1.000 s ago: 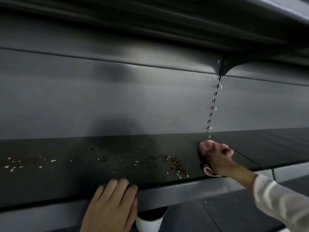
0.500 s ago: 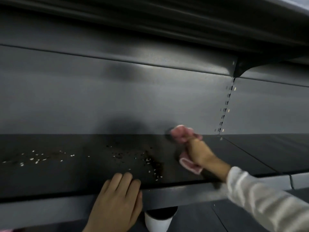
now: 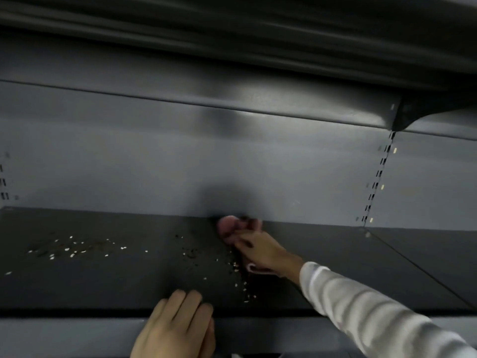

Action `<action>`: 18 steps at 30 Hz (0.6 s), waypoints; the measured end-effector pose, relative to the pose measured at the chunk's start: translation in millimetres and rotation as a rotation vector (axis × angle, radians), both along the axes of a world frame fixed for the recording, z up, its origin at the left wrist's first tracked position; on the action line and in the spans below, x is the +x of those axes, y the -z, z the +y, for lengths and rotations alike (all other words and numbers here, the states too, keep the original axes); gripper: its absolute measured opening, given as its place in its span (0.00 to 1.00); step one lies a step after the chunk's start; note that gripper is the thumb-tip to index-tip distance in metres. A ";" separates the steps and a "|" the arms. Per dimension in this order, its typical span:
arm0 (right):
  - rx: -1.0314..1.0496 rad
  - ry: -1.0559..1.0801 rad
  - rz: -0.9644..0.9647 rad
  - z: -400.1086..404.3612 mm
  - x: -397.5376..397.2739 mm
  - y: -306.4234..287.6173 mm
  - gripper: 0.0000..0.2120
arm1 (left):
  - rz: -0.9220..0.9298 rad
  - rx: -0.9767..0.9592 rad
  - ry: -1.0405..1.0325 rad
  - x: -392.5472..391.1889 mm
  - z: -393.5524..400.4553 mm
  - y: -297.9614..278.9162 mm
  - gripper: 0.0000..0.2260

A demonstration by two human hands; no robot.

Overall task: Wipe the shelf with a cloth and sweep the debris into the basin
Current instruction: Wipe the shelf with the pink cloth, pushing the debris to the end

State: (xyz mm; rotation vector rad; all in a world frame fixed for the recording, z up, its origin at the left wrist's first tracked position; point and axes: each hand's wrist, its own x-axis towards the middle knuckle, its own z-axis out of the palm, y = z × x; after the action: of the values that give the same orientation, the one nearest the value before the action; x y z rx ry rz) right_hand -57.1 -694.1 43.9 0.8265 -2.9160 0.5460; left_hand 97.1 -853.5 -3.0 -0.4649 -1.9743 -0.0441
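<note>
Pressing down on a pink cloth [image 3: 232,227], the fingers of the right hand [image 3: 260,250] are closed over it, bunching it against the back edge of the shelf [image 3: 335,267] where the floor meets the rear wall [image 3: 154,164]. Part of the cloth is also seen under the wrist, nearer the front edge. The white sleeve [image 3: 374,313] reaches in from the right.

The left hand [image 3: 178,329] is laid over the front edge of the shelf, fingers curved together on the lip; nothing is seen to be gripped in it. The basin cannot be made out, the space under the front edge being cut off by the bottom of the view.

Debris [image 3: 219,264] is scattered just left of the cloth, some of it close to the front edge, and a second patch of pale grains [image 3: 69,248] lies well apart toward the left end of the shelf.

Several risks are judged to follow. Grains near the front edge could be knocked off past the basin if its mouth is not held directly beneath the sweep. A bunched cloth could ride over small grains and leave them behind. The far left patch could be missed. Crumbs could be packed into the back corner.

No brand, label or writing can be read; the picture is blurred.
</note>
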 end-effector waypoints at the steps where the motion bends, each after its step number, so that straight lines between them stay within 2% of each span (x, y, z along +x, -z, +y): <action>1: -0.049 -0.035 -0.004 -11.2 8.2 -0.8 0.13 | -0.007 0.005 0.010 0.0 0.0 -0.6 0.28; 4: -0.152 -0.094 0.019 -1.5 10.8 -9.5 0.13 | -0.023 0.031 0.009 0.7 -4.2 -1.9 0.28; 6: -0.278 -0.099 0.075 31.9 1.6 -20.7 0.13 | -0.018 0.032 -0.013 2.0 -10.4 -3.8 0.23; 8: -0.328 0.082 0.066 81.7 -16.1 -23.3 0.14 | -0.004 0.040 -0.036 3.0 -13.9 -4.2 0.21; 11: -0.350 0.349 -0.160 135.0 -43.2 -3.1 0.17 | 0.014 0.060 -0.056 3.5 -10.8 -3.6 0.26; 12: -0.255 0.365 -0.166 133.9 -46.5 2.4 0.17 | 0.023 0.067 -0.053 3.1 -9.6 -3.7 0.23; 14: -0.140 0.316 -0.100 105.5 -52.6 7.5 0.22 | 0.046 0.070 -0.049 2.0 -8.5 -2.4 0.13; 16: -0.080 0.115 -0.037 57.0 -53.2 7.6 0.28 | 0.037 0.063 -0.056 2.8 -10.5 -1.0 0.08; 18: -0.020 -0.060 0.011 5.8 -44.6 6.1 0.21 | 0.025 0.032 -0.088 2.7 -12.3 1.1 0.12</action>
State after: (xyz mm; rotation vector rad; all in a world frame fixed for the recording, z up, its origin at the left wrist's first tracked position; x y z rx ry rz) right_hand -101.6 -688.3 37.8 0.9147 -2.8787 0.5725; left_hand 99.8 -865.8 -4.1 -0.3560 -1.9645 -0.0138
